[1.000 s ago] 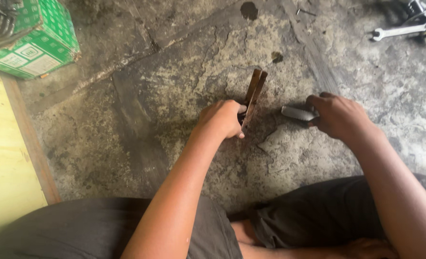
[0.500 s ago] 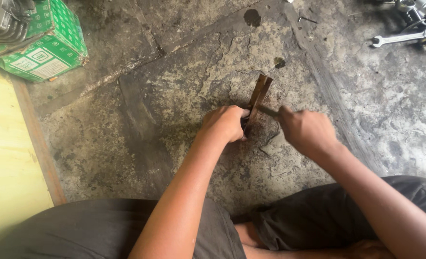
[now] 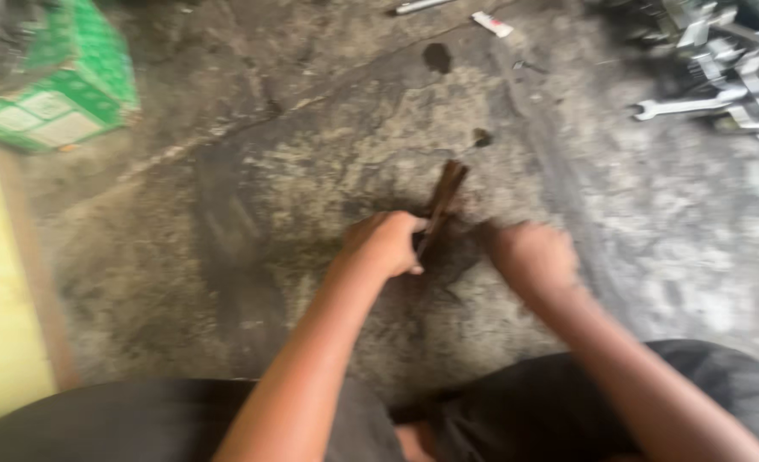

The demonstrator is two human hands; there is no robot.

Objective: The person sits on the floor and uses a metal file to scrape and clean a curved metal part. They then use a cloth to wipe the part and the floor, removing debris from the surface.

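Since a second ago the right hand (image 3: pixel 529 257) has come in from the side to just beside the slim rusty-brown metal bar (image 3: pixel 442 204); its fist looks closed, contents blurred, cannot tell. The left hand (image 3: pixel 388 244) remains clenched around the bar's lower end, tilted upright on the rough, stained concrete floor (image 3: pixel 225 214). Work on the bar appears ongoing.

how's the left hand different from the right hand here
The left hand is closed round the thin, rusty brown metal strip, which stands tilted on the stained concrete floor; the right hand is a blurred fist just right of the strip, and whether it holds anything cannot be told. The left hand looks sharper. Both are bare and low over the floor.
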